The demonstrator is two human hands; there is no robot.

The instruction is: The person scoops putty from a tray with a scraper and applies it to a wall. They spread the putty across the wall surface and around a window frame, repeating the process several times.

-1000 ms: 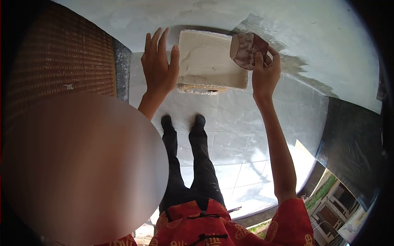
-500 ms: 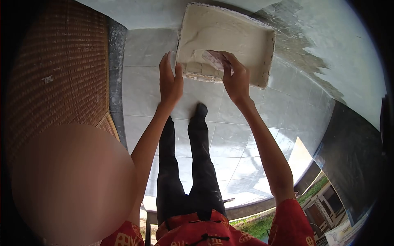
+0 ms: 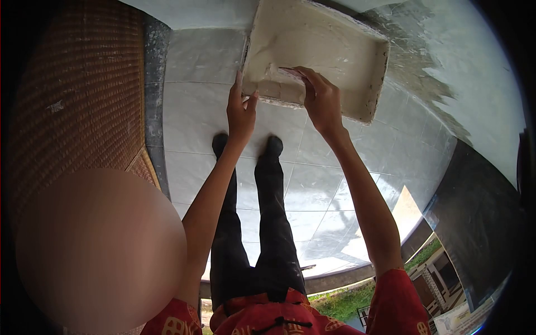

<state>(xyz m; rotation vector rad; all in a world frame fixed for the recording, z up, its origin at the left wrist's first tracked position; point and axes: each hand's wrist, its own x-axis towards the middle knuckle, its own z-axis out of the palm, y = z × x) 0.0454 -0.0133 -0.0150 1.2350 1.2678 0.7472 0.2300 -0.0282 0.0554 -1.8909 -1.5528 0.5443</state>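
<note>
A shallow rectangular tray [image 3: 379, 84] with a caked rim holds a bed of beige plaster paste [image 3: 318, 42]. My left hand [image 3: 242, 117] is at its near left corner, fingers along the outer side and thumb over the front rim. My right hand [image 3: 322, 103] reaches over the front rim and grips a flat, paste-smeared scraper [image 3: 291, 72] between thumb and fingers. The scraper is tilted nearly edge-on, at the paste in the front left part of the tray. My palm hides part of the scraper.
Grey tiles [image 3: 195, 111] cover the floor under my legs. A wall [image 3: 424, 61] with a patchy grey coat rises behind and right of the tray. A brown woven panel [image 3: 84, 95] stands at the left, a dark panel [image 3: 474, 223] at the right.
My left hand has moved right, from beside the tray onto its corner. The scraper has turned from showing its face to nearly edge-on. The tray sits slightly higher and further right in view.
</note>
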